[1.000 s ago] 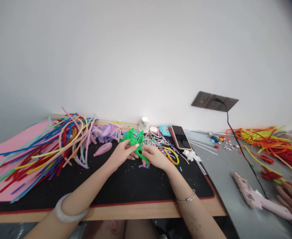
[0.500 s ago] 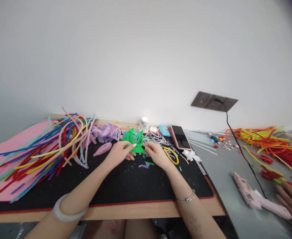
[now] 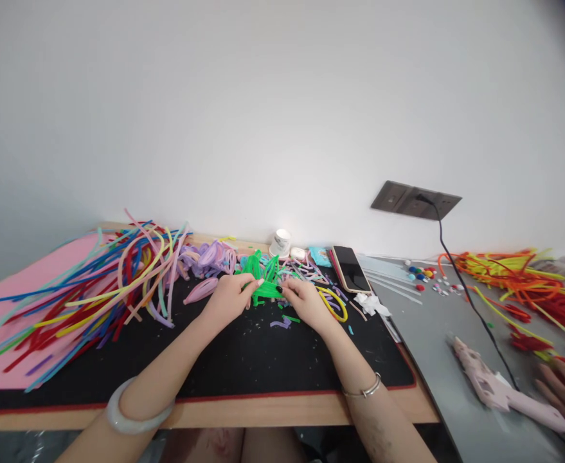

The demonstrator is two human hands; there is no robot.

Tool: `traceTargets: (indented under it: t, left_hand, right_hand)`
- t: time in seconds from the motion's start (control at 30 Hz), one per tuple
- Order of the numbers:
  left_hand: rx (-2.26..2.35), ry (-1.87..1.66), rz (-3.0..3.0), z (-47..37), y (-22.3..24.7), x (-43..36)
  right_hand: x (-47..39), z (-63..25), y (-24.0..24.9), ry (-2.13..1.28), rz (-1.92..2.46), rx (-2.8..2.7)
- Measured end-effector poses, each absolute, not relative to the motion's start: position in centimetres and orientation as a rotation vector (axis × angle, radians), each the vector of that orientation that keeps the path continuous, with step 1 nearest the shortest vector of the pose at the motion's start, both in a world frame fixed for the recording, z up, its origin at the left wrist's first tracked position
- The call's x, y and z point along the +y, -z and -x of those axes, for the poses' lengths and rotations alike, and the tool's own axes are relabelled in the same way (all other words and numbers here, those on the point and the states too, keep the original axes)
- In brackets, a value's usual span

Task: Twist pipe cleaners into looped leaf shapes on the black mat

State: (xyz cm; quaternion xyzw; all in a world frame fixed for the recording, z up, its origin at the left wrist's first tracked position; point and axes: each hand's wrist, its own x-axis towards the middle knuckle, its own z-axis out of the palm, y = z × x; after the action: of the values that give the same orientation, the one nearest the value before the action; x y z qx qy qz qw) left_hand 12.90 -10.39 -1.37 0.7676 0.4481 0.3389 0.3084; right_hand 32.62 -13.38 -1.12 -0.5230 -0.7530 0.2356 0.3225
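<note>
Between my two hands is a looped bundle of green pipe cleaners [image 3: 269, 290], stretched sideways above the black mat [image 3: 263, 360]. My left hand [image 3: 234, 296] pinches its left end between thumb and fingers. At the right end, my right hand [image 3: 301, 299] pinches it the same way. More green looped pipe cleaners [image 3: 252, 263] stand just behind the held piece. Left of my left hand lies a pink pipe-cleaner petal [image 3: 202, 291], and right of my right hand a yellow pipe-cleaner loop [image 3: 340, 311]. Small purple scraps [image 3: 279, 324] lie on the mat below my hands.
A heap of coloured pipe cleaners [image 3: 132, 276] covers the left side. Behind stand a white cup [image 3: 281, 243] and a phone [image 3: 350, 269]. On the grey table lie a pink glue gun [image 3: 499, 389] with a black cord [image 3: 475, 302] and another person's hand [image 3: 564, 392].
My left fingers have drawn closer together around the green bundle's end, and the green strip between my hands tilts slightly. The whole view has shifted a little.
</note>
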Motion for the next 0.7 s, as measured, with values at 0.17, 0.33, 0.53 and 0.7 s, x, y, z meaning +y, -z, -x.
traceTargets:
  t: [0.17,0.33,0.53,0.7]
  left_hand:
    - [1.288,-0.966,-2.03,-12.3,1.2,-10.0]
    - [1.44,-1.039,-2.166,-11.9,1.5,-9.6]
    - [1.519,-1.152,-2.215,-11.3,1.8,-8.9]
    - [1.545,-1.384,-1.977,-10.4,1.6,-8.5]
  right_hand:
    - [-13.7,-32.6,1.0,-0.615,1.501,-2.004]
    - [-13.8,-32.2,0.4,-0.535,1.51,-2.052]
    - [-14.9,-31.4,-0.7,-0.876,1.392,-2.059]
    - [-15.1,-30.9,-1.2,-1.225,1.436,-1.69]
